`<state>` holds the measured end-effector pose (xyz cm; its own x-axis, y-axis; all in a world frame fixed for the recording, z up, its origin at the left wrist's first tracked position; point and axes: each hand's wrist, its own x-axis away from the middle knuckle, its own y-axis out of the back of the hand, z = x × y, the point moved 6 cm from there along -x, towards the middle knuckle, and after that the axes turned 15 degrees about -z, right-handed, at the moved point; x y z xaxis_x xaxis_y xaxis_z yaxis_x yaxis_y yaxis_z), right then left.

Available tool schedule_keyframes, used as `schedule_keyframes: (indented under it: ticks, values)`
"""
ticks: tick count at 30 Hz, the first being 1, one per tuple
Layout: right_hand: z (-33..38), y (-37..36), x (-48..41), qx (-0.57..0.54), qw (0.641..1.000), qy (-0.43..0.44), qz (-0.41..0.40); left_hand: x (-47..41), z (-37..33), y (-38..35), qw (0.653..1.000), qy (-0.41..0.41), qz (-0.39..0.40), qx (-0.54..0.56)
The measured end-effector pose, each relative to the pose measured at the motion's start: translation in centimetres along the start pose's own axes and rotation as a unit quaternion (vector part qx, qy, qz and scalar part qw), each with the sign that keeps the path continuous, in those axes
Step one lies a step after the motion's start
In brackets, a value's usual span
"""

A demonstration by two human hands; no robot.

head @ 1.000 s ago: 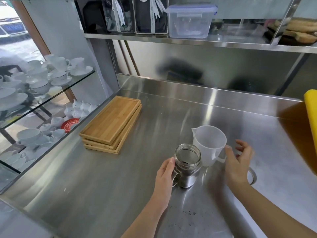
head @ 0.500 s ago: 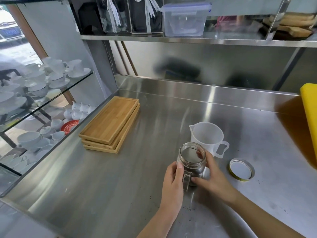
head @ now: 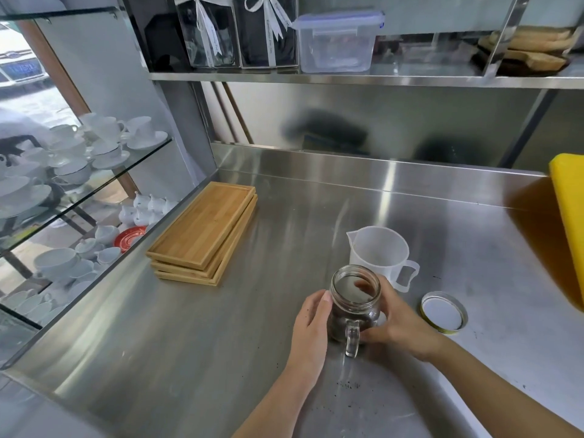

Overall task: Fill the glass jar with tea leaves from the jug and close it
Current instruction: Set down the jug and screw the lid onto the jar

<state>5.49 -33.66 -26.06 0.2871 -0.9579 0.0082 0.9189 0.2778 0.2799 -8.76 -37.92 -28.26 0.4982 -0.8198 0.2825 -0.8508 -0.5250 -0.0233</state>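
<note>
The glass jar (head: 354,303) stands near on the counter (head: 221,358), with dark tea leaves (head: 339,320) inside. The left hand (head: 311,324) rests open on its left side. The right hand (head: 399,317) wraps around its right side. The empty-looking jug (head: 377,252) sits just behind. Next, hold the jar steady and put the lid (head: 442,312), lying to the right, on flat.

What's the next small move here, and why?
Probably the right hand should let go of the glass jar and reach for the lid lying flat on the counter to its right. The jar already holds tea leaves, its mouth is open, the plastic jug stands set down behind it, and the left hand can steady the jar.
</note>
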Motion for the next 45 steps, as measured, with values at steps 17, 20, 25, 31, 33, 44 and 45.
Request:
schedule_keyframes:
  ticks: [17, 20, 25, 31, 33, 44, 45]
  values:
    - [-0.2, -0.7, 0.4, -0.033, 0.998, 0.007, -0.061, -0.3, -1.6, -1.6, 0.996, 0.077, 0.025, 0.027]
    - [0.2, -0.3, 0.7, -0.069, 0.993, 0.012, -0.092, -1.3, -3.6, 0.1, 0.997, -0.014, -0.042, 0.062]
    - [0.3, -0.6, 0.3, -0.096, 0.989, 0.006, -0.115, -1.3, -5.0, 1.1, 0.984, -0.096, -0.106, 0.106]
    - [0.1, -1.0, 0.6, -0.091, 0.989, 0.014, -0.115, -0.4, -4.5, -0.2, 0.986, -0.165, -0.037, 0.009]
    - [0.3, -1.1, 0.6, -0.098, 0.988, 0.02, -0.119, -0.6, -4.8, -0.9, 0.99, -0.141, 0.0, 0.014]
    - [2.5, -2.6, 0.9, -0.036, 0.993, 0.088, -0.076, 0.0, 0.4, -1.7, 0.924, 0.273, 0.042, 0.265]
    - [2.7, -2.8, 0.8, -0.032, 0.994, 0.091, -0.055, 0.2, 0.5, -1.1, 0.914, 0.282, 0.04, 0.288]
